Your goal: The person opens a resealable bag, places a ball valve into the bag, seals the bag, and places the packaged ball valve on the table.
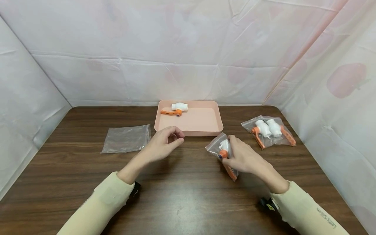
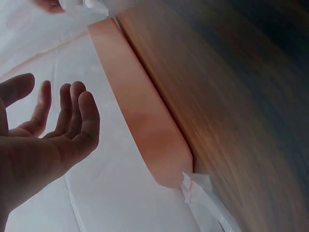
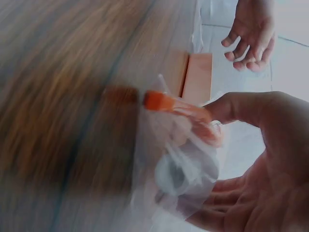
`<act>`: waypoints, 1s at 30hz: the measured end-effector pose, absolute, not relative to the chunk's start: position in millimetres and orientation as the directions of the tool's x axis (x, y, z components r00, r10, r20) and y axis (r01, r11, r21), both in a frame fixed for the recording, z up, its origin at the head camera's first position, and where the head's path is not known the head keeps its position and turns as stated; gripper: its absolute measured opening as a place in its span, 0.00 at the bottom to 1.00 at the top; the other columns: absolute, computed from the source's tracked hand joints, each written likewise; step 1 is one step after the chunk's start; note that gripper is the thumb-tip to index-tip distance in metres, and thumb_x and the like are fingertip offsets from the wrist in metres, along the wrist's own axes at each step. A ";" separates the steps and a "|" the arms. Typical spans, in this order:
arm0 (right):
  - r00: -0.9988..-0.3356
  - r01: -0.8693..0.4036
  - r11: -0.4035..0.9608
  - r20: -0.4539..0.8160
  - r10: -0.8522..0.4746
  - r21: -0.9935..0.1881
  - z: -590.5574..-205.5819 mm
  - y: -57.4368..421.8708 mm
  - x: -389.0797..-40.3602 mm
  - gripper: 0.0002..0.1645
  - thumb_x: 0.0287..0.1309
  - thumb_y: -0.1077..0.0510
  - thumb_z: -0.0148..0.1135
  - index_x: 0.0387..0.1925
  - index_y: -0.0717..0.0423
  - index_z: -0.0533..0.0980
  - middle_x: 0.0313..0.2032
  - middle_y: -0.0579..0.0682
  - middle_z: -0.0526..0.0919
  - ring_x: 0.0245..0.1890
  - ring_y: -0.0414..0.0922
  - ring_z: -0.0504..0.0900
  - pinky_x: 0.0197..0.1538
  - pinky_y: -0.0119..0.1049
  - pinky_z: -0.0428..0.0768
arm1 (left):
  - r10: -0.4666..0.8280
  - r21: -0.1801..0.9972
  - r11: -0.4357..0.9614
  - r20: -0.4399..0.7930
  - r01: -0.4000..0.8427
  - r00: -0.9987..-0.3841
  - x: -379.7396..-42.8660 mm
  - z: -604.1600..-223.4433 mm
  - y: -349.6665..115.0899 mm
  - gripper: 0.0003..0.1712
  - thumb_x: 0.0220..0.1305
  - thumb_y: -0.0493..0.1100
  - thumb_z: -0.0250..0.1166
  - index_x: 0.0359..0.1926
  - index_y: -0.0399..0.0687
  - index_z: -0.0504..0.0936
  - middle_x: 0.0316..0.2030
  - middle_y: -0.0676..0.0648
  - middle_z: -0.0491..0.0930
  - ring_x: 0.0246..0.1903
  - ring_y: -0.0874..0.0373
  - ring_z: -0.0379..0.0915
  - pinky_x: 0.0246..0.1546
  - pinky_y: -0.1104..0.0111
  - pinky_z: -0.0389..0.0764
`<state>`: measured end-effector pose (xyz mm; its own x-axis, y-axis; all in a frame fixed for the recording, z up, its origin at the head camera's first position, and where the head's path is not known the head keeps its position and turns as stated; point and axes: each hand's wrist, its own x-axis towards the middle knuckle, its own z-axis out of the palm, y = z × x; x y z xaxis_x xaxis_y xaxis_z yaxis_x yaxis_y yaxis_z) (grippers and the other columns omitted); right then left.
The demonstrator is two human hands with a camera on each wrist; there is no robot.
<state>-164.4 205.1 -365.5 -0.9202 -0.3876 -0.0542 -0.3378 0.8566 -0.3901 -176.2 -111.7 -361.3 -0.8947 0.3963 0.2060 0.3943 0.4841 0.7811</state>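
Note:
My right hand (image 1: 245, 155) grips a clear zip bag with a white ball valve (image 1: 224, 145) inside, its orange handle pointing toward me. In the right wrist view the bagged valve (image 3: 181, 169) lies between thumb and fingers, a little blurred. My left hand (image 1: 164, 142) hovers near the front of the pink tray (image 1: 194, 133), fingers loosely bent, with nothing in it; the left wrist view shows the same hand (image 2: 63, 125) apart from the tray wall. One unbagged white valve (image 1: 180, 106) with an orange handle lies in the tray's left part.
A flat, clear plastic bag (image 1: 126, 140) lies on the table left of the tray. Two more bagged valves (image 1: 268, 129) lie at the right. The brown table (image 1: 182, 202) is bounded by light curtains (image 1: 188, 58) at the back and sides.

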 end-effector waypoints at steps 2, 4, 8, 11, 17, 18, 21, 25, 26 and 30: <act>-0.926 -0.317 0.872 -0.077 -0.370 -0.373 -363.7 210.9 -163.0 0.43 0.53 0.53 0.73 0.61 0.70 0.62 0.40 0.56 0.76 0.33 0.50 0.77 0.33 0.46 0.77 | 0.407 0.781 0.480 0.205 0.399 -0.890 -176.2 -361.5 -114.5 0.05 0.71 0.39 0.66 0.46 0.48 0.83 0.40 0.53 0.82 0.41 0.55 0.77 0.44 0.61 0.77; -0.928 -0.306 0.883 -0.097 -0.361 -0.356 -362.1 217.1 -161.7 0.39 0.54 0.52 0.73 0.58 0.69 0.64 0.39 0.56 0.76 0.32 0.49 0.77 0.32 0.44 0.76 | 0.414 0.779 0.480 0.203 0.402 -0.887 -176.2 -361.4 -117.6 0.05 0.71 0.39 0.66 0.46 0.48 0.83 0.40 0.54 0.82 0.41 0.56 0.77 0.44 0.62 0.77; -0.928 -0.285 0.902 -0.144 -0.345 -0.326 -359.6 229.2 -159.1 0.34 0.54 0.51 0.74 0.51 0.67 0.67 0.36 0.55 0.74 0.31 0.48 0.75 0.31 0.43 0.74 | 0.431 0.776 0.481 0.197 0.409 -0.880 -176.1 -360.5 -122.9 0.05 0.71 0.40 0.66 0.46 0.49 0.83 0.40 0.54 0.82 0.42 0.57 0.77 0.45 0.61 0.78; -0.927 -0.276 0.915 -0.170 -0.334 -0.293 -358.3 238.5 -157.6 0.38 0.53 0.49 0.75 0.54 0.70 0.66 0.39 0.57 0.75 0.35 0.50 0.77 0.35 0.48 0.77 | 0.440 0.778 0.479 0.189 0.408 -0.878 -175.3 -360.0 -126.1 0.04 0.71 0.39 0.66 0.46 0.49 0.82 0.41 0.54 0.82 0.42 0.57 0.78 0.46 0.61 0.78; -0.925 -0.266 0.928 -0.201 -0.321 -0.260 -356.6 257.9 -156.5 0.42 0.52 0.49 0.75 0.55 0.74 0.66 0.38 0.58 0.77 0.35 0.53 0.78 0.36 0.52 0.77 | 0.442 0.771 0.487 0.187 0.410 -0.877 -174.2 -361.0 -132.5 0.05 0.71 0.40 0.66 0.46 0.48 0.82 0.41 0.54 0.82 0.42 0.57 0.78 0.46 0.61 0.78; -0.926 -0.257 0.931 -0.209 -0.314 -0.260 -356.4 260.8 -156.3 0.42 0.53 0.49 0.75 0.55 0.75 0.65 0.38 0.59 0.77 0.35 0.53 0.79 0.36 0.52 0.78 | 0.445 0.769 0.489 0.188 0.413 -0.876 -174.1 -361.3 -133.4 0.05 0.71 0.40 0.66 0.46 0.48 0.82 0.41 0.53 0.82 0.42 0.57 0.78 0.46 0.61 0.79; -0.926 -0.237 0.937 -0.231 -0.298 -0.258 -355.5 270.4 -156.2 0.46 0.53 0.49 0.76 0.59 0.78 0.64 0.40 0.62 0.78 0.37 0.56 0.81 0.37 0.53 0.79 | 0.452 0.765 0.494 0.179 0.413 -0.874 -174.0 -362.0 -136.1 0.06 0.71 0.40 0.66 0.46 0.46 0.82 0.41 0.53 0.81 0.42 0.57 0.78 0.46 0.62 0.79; -0.928 -0.218 0.942 -0.245 -0.281 -0.255 -355.9 282.0 -156.1 0.44 0.54 0.50 0.76 0.56 0.79 0.65 0.40 0.64 0.78 0.39 0.58 0.80 0.38 0.53 0.79 | 0.451 0.758 0.508 0.172 0.411 -0.876 -174.2 -361.8 -139.0 0.05 0.71 0.40 0.67 0.46 0.47 0.82 0.41 0.54 0.81 0.42 0.57 0.78 0.46 0.61 0.78; -0.929 -0.216 0.944 -0.246 -0.278 -0.251 -356.2 284.8 -156.4 0.43 0.54 0.50 0.76 0.55 0.79 0.66 0.40 0.64 0.78 0.39 0.58 0.80 0.38 0.54 0.79 | 0.450 0.754 0.512 0.172 0.411 -0.876 -174.3 -361.6 -139.6 0.05 0.71 0.40 0.67 0.46 0.48 0.82 0.41 0.54 0.81 0.42 0.57 0.78 0.46 0.60 0.78; -0.934 -0.196 0.948 -0.247 -0.258 -0.249 -357.0 295.8 -157.0 0.43 0.53 0.50 0.76 0.53 0.80 0.65 0.40 0.65 0.77 0.41 0.60 0.79 0.40 0.55 0.78 | 0.450 0.746 0.522 0.170 0.413 -0.877 -174.7 -361.0 -142.0 0.05 0.71 0.40 0.67 0.46 0.50 0.82 0.42 0.54 0.81 0.43 0.56 0.78 0.47 0.57 0.79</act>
<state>-157.0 295.8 -357.0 -0.9338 -0.2583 -0.2474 -0.1965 0.9485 -0.2486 -174.7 -142.0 -361.0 -0.8765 0.4504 0.1699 0.4131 0.5225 0.7459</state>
